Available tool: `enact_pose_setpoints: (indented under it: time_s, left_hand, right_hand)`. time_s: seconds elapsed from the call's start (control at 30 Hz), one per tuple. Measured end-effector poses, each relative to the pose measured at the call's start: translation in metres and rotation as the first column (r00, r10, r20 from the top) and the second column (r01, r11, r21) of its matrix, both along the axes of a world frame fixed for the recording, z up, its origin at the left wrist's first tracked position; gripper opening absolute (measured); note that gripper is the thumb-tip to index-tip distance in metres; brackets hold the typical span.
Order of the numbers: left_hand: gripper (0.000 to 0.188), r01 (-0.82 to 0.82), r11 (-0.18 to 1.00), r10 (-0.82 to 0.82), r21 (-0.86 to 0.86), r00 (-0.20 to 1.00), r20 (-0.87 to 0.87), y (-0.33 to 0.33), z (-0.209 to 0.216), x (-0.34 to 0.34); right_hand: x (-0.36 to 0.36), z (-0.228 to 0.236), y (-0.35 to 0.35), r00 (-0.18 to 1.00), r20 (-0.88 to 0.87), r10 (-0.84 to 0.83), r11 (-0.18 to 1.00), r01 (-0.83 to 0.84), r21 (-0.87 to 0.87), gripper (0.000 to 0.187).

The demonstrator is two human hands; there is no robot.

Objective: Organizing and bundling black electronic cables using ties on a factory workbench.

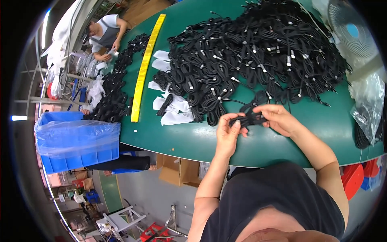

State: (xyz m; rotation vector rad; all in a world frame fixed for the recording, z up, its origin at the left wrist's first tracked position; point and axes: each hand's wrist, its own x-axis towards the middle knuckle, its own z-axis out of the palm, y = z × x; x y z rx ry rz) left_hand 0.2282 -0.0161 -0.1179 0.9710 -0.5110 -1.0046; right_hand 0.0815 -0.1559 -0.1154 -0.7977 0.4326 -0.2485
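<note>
Both my hands meet over the near part of the green table (193,139), around one coiled black cable (250,119). The fingers of my left hand (229,131) are closed on the coil's left end, thumb on top. At its right end my right hand (278,119) pinches the bundle between thumb and fingers. Just beyond lies a large heap of black cables (258,52), many coiled, with silver and white plugs showing. White cloth-like pieces (177,117) stick out along the heap's left edge, with small cable coils lying on them.
A yellow strip (147,68) divides the table from a second row of black cables (115,88). A co-worker (107,34) handles something beyond it. At the left stands a blue crate (80,141) with plastic film. A fan (351,30) and clear plastic bag (367,105) sit right.
</note>
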Motion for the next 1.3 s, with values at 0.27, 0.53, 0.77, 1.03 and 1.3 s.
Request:
enact_pose_setpoints:
  time_s: [0.27,0.53,0.77,1.03,1.3]
  left_hand:
    - [0.022,0.021,0.973,-0.083,0.229,0.961,0.265,0.017,-0.018,0.002]
    - [0.023,0.161,0.982,-0.16,0.102,0.987,-0.013,0.007,-0.018,0.01]
    - [0.02,0.123,0.988,-0.126,0.097,0.992,0.025,0.003,-0.026,0.011]
    - [0.021,0.171,0.967,-0.184,0.191,0.981,0.053,0.004,-0.007,0.025]
    - [0.022,-0.646,0.754,0.241,-0.114,0.11,0.964,-0.005,0.047,0.213]
  right_hand:
    - [0.0,-0.01,0.01,0.973,-0.23,-0.002,0.926,-0.086,-0.368,0.02]
    - [-0.003,-0.011,-0.002,0.998,0.052,0.03,1.0,-0.03,-0.002,0.024]
    - [-0.005,-0.024,0.001,1.0,-0.026,-0.006,0.992,0.002,-0.125,0.024]
    - [0.003,-0.025,0.009,0.992,-0.113,-0.058,0.942,0.017,-0.335,0.021]
    - [0.005,-0.025,0.003,0.996,-0.024,-0.089,0.988,0.085,-0.126,0.022]
